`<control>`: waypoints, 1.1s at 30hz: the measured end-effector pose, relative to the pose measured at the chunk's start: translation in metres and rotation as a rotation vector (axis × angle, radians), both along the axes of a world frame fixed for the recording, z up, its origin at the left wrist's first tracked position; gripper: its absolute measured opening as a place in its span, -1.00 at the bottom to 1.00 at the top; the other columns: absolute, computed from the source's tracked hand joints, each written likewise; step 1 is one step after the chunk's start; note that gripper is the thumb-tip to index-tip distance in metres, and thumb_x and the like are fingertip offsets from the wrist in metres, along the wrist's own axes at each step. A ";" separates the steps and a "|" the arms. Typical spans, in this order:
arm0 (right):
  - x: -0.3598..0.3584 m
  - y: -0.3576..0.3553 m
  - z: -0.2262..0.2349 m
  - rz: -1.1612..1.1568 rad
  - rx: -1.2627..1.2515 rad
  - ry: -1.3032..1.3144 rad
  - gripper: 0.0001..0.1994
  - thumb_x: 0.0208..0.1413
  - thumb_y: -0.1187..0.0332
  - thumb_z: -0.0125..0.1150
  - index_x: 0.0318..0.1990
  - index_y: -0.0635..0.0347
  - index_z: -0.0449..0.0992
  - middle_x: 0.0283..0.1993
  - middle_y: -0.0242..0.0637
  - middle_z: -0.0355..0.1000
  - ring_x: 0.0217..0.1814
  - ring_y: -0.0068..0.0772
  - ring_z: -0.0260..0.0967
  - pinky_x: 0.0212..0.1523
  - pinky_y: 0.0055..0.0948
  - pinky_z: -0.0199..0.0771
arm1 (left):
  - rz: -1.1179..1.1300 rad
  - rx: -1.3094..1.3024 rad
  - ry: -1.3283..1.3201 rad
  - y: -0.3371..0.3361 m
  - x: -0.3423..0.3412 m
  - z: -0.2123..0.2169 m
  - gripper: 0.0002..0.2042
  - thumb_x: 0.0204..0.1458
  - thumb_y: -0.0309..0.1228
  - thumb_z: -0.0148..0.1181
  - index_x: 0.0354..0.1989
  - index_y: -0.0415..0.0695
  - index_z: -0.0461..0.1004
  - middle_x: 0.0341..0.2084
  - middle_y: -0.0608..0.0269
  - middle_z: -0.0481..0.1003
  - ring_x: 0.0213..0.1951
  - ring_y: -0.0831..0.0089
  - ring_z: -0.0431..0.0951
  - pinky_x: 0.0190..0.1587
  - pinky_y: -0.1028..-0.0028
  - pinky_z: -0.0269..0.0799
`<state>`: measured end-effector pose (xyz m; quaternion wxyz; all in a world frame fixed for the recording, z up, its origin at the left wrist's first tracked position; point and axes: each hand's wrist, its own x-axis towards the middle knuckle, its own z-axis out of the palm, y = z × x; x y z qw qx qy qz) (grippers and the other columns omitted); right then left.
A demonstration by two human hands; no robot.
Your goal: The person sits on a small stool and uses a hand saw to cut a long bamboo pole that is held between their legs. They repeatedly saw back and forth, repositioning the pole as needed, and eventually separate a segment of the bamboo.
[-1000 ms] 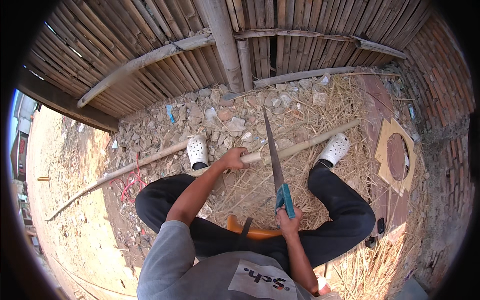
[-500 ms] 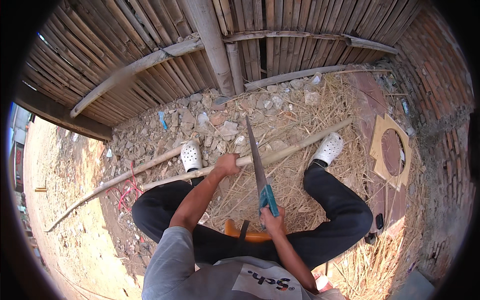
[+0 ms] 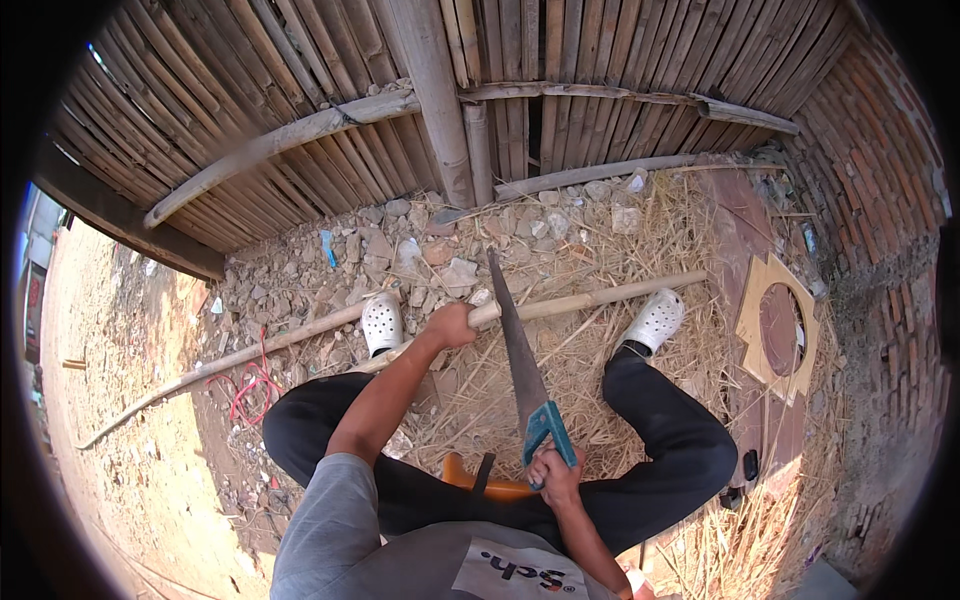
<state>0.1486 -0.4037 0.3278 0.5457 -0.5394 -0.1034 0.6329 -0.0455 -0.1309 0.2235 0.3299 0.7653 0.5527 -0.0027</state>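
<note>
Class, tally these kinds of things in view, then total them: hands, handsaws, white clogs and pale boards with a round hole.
Hands: 2 (left hand, right hand)
Handsaw: 1
White clogs: 2 (left clog, right clog)
Pale board with a round hole: 1
Total: 6

Fisheye view from the wearer's head, facing down, shirt [image 3: 420, 555] nearest, hands [image 3: 453, 325] mid-frame, slatted wall [image 3: 630, 60] farther off
</note>
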 end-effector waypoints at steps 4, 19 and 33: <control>0.000 0.043 -0.001 -0.096 -0.010 0.205 -0.87 -0.02 0.54 0.06 -0.53 0.18 0.26 -0.74 -0.37 0.11 -0.79 -0.51 0.02 -0.74 -0.46 0.11 | 0.037 0.003 -0.029 -0.008 0.012 -0.011 -0.59 -0.30 -0.26 0.22 -0.18 -0.10 0.58 -0.30 -0.07 0.58 -0.20 0.04 0.59 -0.09 0.18 0.49; -0.006 -0.008 0.000 -0.053 -0.136 -0.096 -0.89 0.01 0.58 0.06 -0.45 0.19 0.29 -0.70 -0.40 0.17 -0.76 -0.57 0.12 -0.76 -0.52 0.15 | 0.369 0.198 -0.247 0.100 -0.048 0.161 -0.64 -0.28 -0.37 0.19 -0.24 -0.29 0.53 -0.42 -0.20 0.56 -0.29 -0.01 0.60 -0.18 0.19 0.48; 0.097 0.010 0.021 -0.489 0.137 -0.179 -0.91 0.04 0.58 0.00 -0.43 0.18 0.27 -0.68 -0.40 0.15 -0.75 -0.57 0.07 -0.70 -0.48 0.20 | 0.046 0.161 -0.502 0.063 0.193 0.156 -0.28 -0.22 0.00 0.42 0.03 -0.26 0.32 -0.09 -0.21 0.46 -0.05 0.00 0.51 -0.03 0.20 0.43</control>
